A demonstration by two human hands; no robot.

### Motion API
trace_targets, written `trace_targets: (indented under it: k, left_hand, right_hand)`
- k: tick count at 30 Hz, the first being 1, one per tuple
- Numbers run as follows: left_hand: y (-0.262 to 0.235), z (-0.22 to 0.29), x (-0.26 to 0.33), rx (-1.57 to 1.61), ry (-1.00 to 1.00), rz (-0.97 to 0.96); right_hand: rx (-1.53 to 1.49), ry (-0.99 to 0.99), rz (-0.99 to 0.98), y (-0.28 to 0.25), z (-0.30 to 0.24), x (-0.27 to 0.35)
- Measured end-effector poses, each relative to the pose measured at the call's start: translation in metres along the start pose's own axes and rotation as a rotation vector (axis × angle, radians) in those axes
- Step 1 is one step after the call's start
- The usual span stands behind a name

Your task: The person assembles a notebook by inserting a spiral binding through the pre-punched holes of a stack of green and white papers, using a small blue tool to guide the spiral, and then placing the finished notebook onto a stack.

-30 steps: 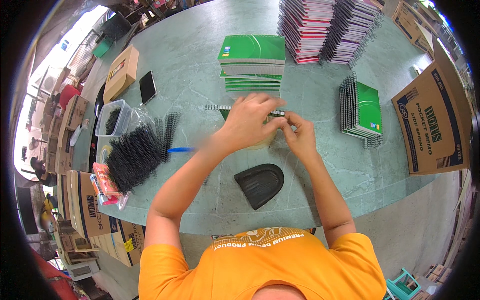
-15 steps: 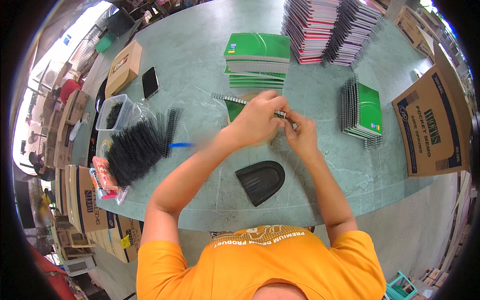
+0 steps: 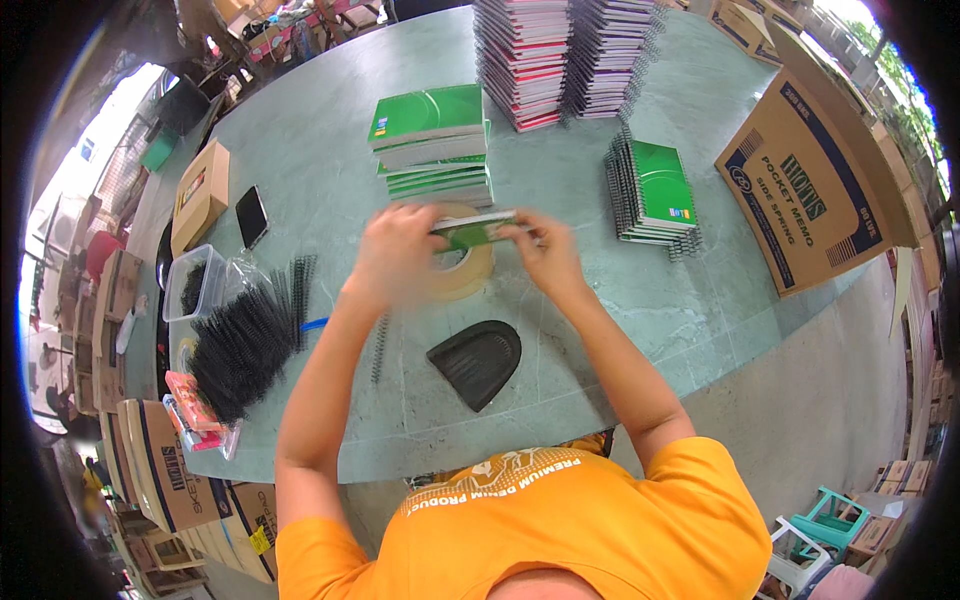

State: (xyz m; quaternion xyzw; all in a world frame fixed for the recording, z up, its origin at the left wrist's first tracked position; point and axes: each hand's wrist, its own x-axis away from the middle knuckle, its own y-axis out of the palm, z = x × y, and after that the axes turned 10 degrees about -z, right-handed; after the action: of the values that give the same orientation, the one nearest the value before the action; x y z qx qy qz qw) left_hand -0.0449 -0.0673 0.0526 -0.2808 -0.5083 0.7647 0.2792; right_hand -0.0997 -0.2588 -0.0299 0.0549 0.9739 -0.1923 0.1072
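Between my two hands is a small green notebook (image 3: 468,234), its edge turned up toward me. My left hand (image 3: 398,250), partly blurred, grips its left end, and my right hand (image 3: 545,255) pinches its right end between thumb and fingers. Just beneath the notebook lies a wide tan ring, like a tape roll (image 3: 468,282), partly covered by the notebook and my left hand. A loose dark spiral coil (image 3: 380,348) rests on the table beside my left forearm. Nearer me sits a black ridged, rounded block (image 3: 475,365).
Green notebooks are stacked (image 3: 430,118) beyond my hands, with a coiled green pile (image 3: 660,185) to the right. Tall spiral notebook stacks (image 3: 520,65) stand farther back. Leftward lie many black coils (image 3: 245,345), a clear tub (image 3: 195,285) and a phone (image 3: 252,217). A cardboard box (image 3: 815,185) stands right.
The view has shifted, moving the table items leftward in the picture. The coil that stuck out left of the notebook no longer shows there. My hands now hold the notebook at its two ends.
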Motion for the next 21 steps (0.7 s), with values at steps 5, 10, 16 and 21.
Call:
trace_targets:
  k: [5, 10, 16, 21]
  left_hand:
    - [0.026, 0.023, 0.015, 0.115, -0.057, 0.074]
    - [0.023, 0.078, 0.004, 0.240, 0.232, 0.163]
    - [0.017, 0.064, 0.015, 0.259, 0.245, 0.048]
    - [0.032, 0.056, 0.026, 0.369, 0.162, -0.064]
  right_hand:
    - [-0.685, 0.320, 0.012, -0.002, -0.032, 0.022]
    - [-0.276, 0.108, 0.097, -0.064, -0.045, 0.008]
    - [0.210, 0.272, 0.255, -0.206, 0.026, 0.005]
    - [0.203, 0.344, 0.330, -0.193, 0.066, 0.012]
